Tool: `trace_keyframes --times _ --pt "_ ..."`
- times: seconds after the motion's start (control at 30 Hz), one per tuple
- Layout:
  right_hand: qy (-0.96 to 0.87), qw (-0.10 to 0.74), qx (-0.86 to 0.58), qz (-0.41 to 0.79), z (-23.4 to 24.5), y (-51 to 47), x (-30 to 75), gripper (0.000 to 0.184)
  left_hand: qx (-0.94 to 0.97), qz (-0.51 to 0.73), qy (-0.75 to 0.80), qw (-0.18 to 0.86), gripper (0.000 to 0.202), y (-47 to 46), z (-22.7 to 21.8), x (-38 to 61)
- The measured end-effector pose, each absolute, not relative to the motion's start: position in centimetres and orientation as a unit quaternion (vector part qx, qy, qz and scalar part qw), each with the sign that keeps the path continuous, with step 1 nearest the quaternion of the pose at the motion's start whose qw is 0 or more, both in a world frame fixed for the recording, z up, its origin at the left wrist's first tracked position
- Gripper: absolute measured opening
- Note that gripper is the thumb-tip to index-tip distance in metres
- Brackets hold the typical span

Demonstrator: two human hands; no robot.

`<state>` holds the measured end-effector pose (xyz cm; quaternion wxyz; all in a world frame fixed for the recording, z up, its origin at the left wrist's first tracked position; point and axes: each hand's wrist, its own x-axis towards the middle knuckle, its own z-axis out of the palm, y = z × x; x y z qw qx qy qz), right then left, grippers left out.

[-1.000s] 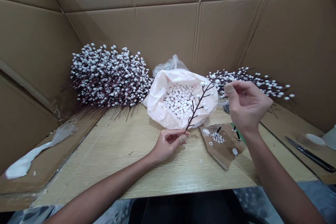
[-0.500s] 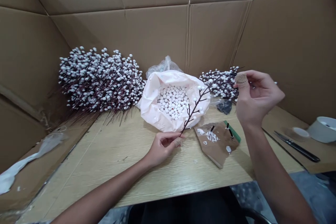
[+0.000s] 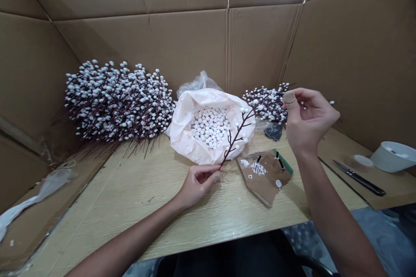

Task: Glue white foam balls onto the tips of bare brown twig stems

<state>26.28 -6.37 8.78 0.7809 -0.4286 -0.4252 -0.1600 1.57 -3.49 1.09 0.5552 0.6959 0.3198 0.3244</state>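
My left hand (image 3: 201, 184) is closed in a pinch on the lower end of an artificial berry branch (image 3: 234, 140). That branch is dark brown with several white berries, and bare twig tips show along it. It leans up to the right, in front of a pale pink bag (image 3: 183, 136) full of loose white foam berries (image 3: 211, 125). My right hand (image 3: 307, 117) is raised at the right, thumb and fingertips pinched together, with tape round the thumb. What it pinches, if anything, I cannot make out. A glue-smeared piece of cardboard (image 3: 264, 190) lies between the hands.
A large heap of white-berry branches (image 3: 117, 104) lies at the left, a smaller pile (image 3: 266, 101) behind my right hand. At the right are a black-handled pair of tweezers or scissors (image 3: 360, 179), a tape roll (image 3: 362, 161) and a white bowl (image 3: 391, 158). Cardboard walls (image 3: 188, 52) enclose the table.
The whole view has shifted slightly, so everything appears a little further left. Both hands keep nearly the same pose, the left still pinching the branch and the right still raised.
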Motion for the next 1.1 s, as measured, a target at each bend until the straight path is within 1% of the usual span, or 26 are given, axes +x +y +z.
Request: trace_keyframes --times 0.37,0.5,0.7,0.83,0.93,1.0,1.1 --pt "-0.413 0.797 -0.409 -0.164 8.9 -6.2 26.5 0.009 0.686 0.319 0.322 0.569 0.026 -3.6 1.5 1.6" --pt "-0.411 0.804 -0.401 -0.155 8.9 -6.4 26.6 0.008 0.682 0.321 0.321 0.573 0.025 -3.7 1.6 1.6" --pt "-0.407 0.806 -0.407 -0.135 8.5 -5.9 27.2 0.009 0.674 0.322 0.324 0.58 0.029 -3.6 1.5 1.6" --pt "-0.401 0.819 -0.406 -0.07 7.4 -5.9 27.7 0.018 0.669 0.344 0.313 0.58 0.033 -3.4 1.4 1.7" --pt "-0.397 0.811 -0.43 0.001 5.8 -7.6 28.5 0.023 0.675 0.355 0.311 0.568 0.032 -3.2 1.4 1.7" --pt "-0.399 0.783 -0.47 0.074 4.5 -9.6 29.4 0.026 0.675 0.359 0.308 0.566 0.031 -3.1 1.5 1.7" --pt "-0.41 0.698 -0.549 0.209 2.6 -13.2 30.6 0.032 0.676 0.362 0.301 0.566 0.03 -3.0 1.6 1.7"
